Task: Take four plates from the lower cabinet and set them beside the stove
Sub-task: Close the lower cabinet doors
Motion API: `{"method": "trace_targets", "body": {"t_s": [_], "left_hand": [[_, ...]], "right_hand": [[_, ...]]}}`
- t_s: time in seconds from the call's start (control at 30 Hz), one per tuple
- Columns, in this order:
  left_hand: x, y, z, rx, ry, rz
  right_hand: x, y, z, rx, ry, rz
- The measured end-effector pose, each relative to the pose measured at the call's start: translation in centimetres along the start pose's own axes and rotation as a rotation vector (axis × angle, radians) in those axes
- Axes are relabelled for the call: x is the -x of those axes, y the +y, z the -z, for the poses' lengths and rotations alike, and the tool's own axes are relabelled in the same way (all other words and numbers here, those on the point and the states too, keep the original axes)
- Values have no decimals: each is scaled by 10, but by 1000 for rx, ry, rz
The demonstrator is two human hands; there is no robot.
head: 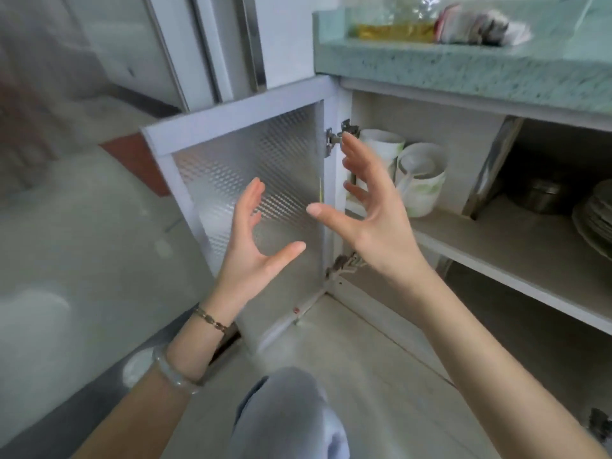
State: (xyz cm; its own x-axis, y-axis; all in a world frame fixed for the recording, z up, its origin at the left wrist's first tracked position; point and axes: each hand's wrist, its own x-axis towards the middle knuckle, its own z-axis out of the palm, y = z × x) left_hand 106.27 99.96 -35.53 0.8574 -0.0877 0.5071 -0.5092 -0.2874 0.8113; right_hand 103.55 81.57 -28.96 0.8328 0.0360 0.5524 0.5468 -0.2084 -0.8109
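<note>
Green speckled tabletop [463, 71] runs across the upper right of the frame, its front edge overhanging the lower cabinet [430, 117], which stands open. The cabinet door [251, 154], a frosted panel in a pale frame, is swung out to centre left, leaving the cabinet mouth clear from the hinge post to the right edge of the frame. Inside, a shelf [496, 240] carries two white mugs [420, 180] at its left end, a metal pot [543, 197] deeper in shadow, and the plates [596, 220], stacked at the far right edge and partly cut off. Pale floor [364, 359] lies open below the shelf, with a knee [288, 415] at bottom centre.

Both hands hover mid-frame, palms facing each other, fingers spread wide and loosely bent, holding nothing. The left hand [255, 240] is before the door panel; the right hand [374, 210] is before the hinge post and mugs, well apart from the plates.
</note>
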Motion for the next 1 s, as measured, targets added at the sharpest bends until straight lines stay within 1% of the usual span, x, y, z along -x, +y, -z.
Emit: {"method": "trace_targets", "body": {"t_s": [0.1,0.2,0.33,0.4,0.53,0.63,0.73,0.8,0.9,1.0], "left_hand": [[-5,2,35,-88,136,-8],[-6,-2,71,-166,255,-1],[-6,-14,99,-296,380,90],[-11,-20,101,-361,380,107],[-28,-34,98,-465,313,163],[-34,-41,90,-476,250,159],[-35,-40,84,-443,214,150],[-34,-38,83,-433,199,149],[-30,-36,83,-414,173,154],[-22,-32,76,-395,145,91]], "right_hand": [[-29,-11,-29,40,-96,107],[-52,-12,-58,68,-171,174],[-75,-16,-93,163,-265,250],[-87,-17,-110,262,-312,319],[-107,-16,-138,536,-366,423],[-114,-9,-145,727,-419,465],[-114,-6,-144,880,-432,503],[-113,-8,-143,930,-443,506],[-110,-11,-139,925,-446,505],[-101,-12,-129,898,-435,513]]}}
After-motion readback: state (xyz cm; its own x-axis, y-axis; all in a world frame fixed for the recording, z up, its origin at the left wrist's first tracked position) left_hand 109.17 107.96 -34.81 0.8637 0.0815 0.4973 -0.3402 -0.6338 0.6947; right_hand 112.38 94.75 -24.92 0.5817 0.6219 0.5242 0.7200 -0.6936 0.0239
